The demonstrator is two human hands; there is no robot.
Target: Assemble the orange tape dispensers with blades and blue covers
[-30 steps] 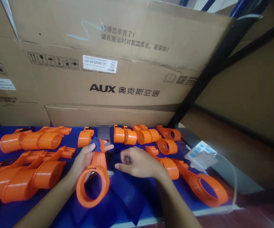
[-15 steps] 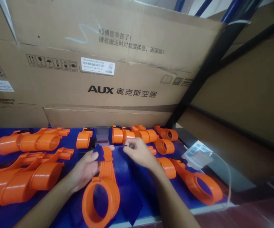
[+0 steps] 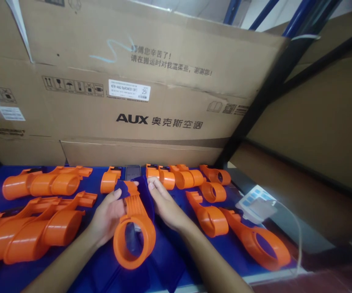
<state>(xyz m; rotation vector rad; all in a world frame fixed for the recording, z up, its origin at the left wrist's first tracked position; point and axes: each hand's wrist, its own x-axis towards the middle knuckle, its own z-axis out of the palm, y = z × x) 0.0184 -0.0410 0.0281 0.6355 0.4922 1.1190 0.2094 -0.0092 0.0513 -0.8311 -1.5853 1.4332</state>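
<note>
My left hand grips the narrow end of an orange tape dispenser, whose round ring hangs toward me. A piece of dark blue sheet is bunched under my left thumb at that end. Just right of the dispenser, my right hand pinches the edge of a dark blue sheet that hangs down beside and behind the ring. The fingertips of both hands are close together, with the dispenser and the sheet between them.
Orange dispensers lie in rows at the left, and others at the right, on a blue surface. A phone stands at the back. A white box with a cable is at the right. Large cardboard rises behind.
My right hand has moved left and closer to my left hand, bringing the sheet's edge along. The dispenser's ring is slightly higher and further right. The view has shifted a little.
</note>
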